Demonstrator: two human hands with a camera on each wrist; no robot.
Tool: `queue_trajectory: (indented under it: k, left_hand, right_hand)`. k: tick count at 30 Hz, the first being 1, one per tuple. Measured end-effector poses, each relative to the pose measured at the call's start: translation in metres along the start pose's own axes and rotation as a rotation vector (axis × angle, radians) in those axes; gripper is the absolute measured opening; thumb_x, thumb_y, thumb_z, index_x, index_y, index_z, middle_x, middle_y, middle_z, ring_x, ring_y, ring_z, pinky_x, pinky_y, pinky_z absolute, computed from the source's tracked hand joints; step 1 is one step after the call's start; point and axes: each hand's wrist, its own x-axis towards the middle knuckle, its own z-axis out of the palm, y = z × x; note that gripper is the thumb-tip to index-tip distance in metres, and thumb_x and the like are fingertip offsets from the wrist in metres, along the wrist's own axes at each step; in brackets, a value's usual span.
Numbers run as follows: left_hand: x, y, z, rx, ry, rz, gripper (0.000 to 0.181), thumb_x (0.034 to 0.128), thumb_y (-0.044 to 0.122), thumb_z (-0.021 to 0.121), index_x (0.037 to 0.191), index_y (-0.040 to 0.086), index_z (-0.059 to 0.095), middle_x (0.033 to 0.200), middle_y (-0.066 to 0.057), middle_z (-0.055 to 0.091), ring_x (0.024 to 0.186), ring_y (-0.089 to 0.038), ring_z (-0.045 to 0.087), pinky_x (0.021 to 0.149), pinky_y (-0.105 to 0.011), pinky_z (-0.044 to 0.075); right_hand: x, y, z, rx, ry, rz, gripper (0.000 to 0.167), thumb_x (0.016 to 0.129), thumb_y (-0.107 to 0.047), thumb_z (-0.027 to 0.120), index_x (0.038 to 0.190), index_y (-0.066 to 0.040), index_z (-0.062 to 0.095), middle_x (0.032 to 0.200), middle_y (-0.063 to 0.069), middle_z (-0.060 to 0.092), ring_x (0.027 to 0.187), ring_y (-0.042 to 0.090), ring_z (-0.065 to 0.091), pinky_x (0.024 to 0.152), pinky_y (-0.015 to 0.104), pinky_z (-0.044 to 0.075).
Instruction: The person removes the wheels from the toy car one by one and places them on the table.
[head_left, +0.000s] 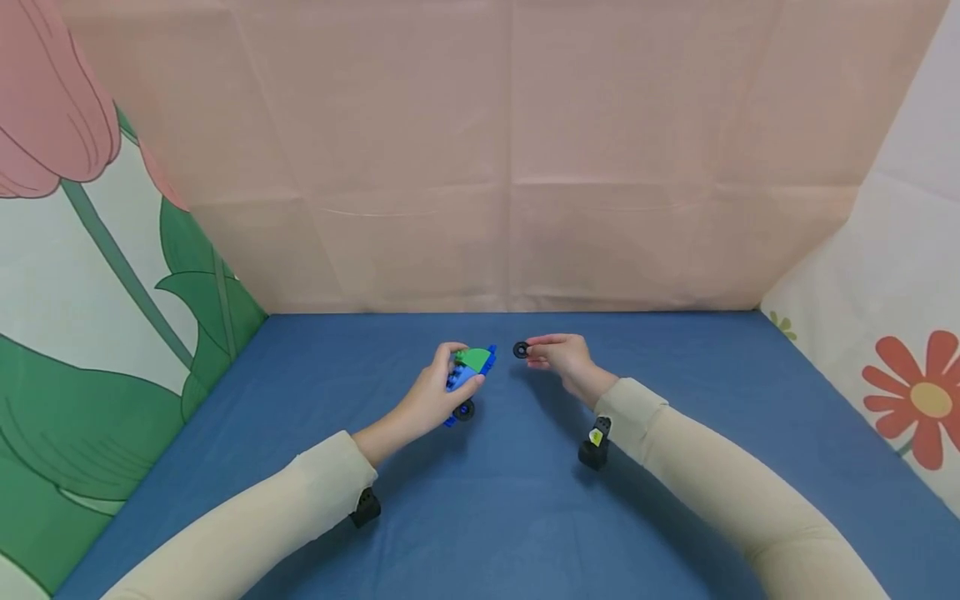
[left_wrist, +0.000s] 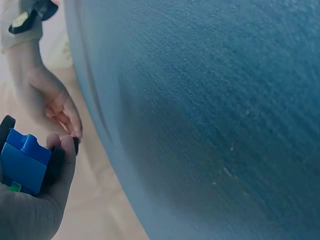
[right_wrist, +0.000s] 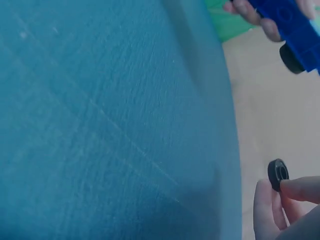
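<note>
My left hand [head_left: 426, 402] grips a blue toy vehicle [head_left: 459, 377] with a green part [head_left: 474, 359] on top and a black wheel [head_left: 464, 410] near the thumb. In the left wrist view the blue body [left_wrist: 26, 167] shows between thumb and fingers, with black wheels at its sides. To the right, apart from the toy, my right hand [head_left: 567, 361] pinches a loose black wheel [head_left: 521, 350] between thumb and fingers. The right wrist view shows this wheel [right_wrist: 278, 174] at the fingertips, and the toy's blue underside [right_wrist: 292, 30] above it.
Both hands are above a blue table [head_left: 495, 517]. A plain beige cloth [head_left: 510, 167] hangs behind it. Flower-patterned cloths stand at the left [head_left: 90, 392] and right [head_left: 900, 275]. Each wrist carries a black camera.
</note>
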Motion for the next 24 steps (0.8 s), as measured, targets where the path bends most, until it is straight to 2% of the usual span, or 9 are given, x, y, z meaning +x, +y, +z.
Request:
queue_trajectory:
  k: [6, 15, 24]
  left_hand:
    - [0.0, 0.0, 0.001, 0.01, 0.001, -0.005, 0.061, 0.097, 0.039, 0.058, 0.145, 0.018, 0.027, 0.135, -0.021, 0.054, 0.096, -0.024, 0.061, 0.066, -0.03, 0.051]
    - [-0.001, -0.001, 0.004, -0.014, -0.005, -0.01, 0.061, 0.0968, 0.038, 0.059, 0.145, 0.018, 0.027, 0.134, -0.02, 0.053, 0.098, -0.024, 0.06, 0.068, -0.031, 0.05]
    - [0.0, 0.003, 0.005, -0.02, -0.013, 0.005, 0.061, 0.0967, 0.039, 0.059, 0.145, 0.018, 0.028, 0.137, -0.021, 0.052, 0.102, -0.025, 0.06, 0.07, -0.032, 0.051]
  right_hand:
    - [0.017, 0.007, 0.005, -0.054, -0.013, 0.051, 0.026, 0.09, 0.004, 0.062, 0.116, 0.007, 0.065, 0.123, 0.023, 0.064, 0.072, 0.014, 0.07, 0.09, 0.038, 0.055]
    - [0.023, 0.018, 0.009, -0.123, -0.013, 0.011, 0.018, 0.087, 0.004, 0.064, 0.104, 0.007, 0.07, 0.103, 0.021, 0.071, 0.07, 0.018, 0.07, 0.07, 0.032, 0.059]
    - [0.03, 0.022, 0.015, -0.188, 0.06, 0.013, 0.02, 0.087, 0.003, 0.066, 0.105, 0.007, 0.07, 0.111, 0.021, 0.07, 0.065, 0.012, 0.066, 0.067, 0.028, 0.059]
